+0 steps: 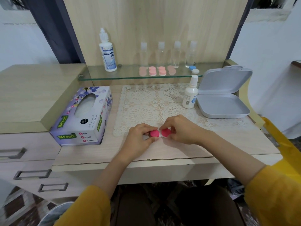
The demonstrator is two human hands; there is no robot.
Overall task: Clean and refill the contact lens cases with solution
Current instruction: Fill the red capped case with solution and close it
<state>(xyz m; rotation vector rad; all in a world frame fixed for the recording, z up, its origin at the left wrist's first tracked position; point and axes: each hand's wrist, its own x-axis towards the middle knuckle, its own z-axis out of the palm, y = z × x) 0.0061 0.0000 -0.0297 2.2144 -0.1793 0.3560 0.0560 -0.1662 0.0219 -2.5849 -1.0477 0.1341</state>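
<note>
One wide-angle camera, worn on the head, looks forward and down from close above the desk (179,149) edge, facing the wooden back panel (146,22). The pink contact lens case (154,133) sits near mid-frame.

Pale wood-grain desk (179,154) standing under a matching back panel (154,22); glass shelf (130,75) running across it. Drawer unit (32,162) with metal handles (31,174) sitting at left. White walls (268,62) flanking both sides, dark curtain (53,30) hanging upper left. Soft, even light falling.
</note>
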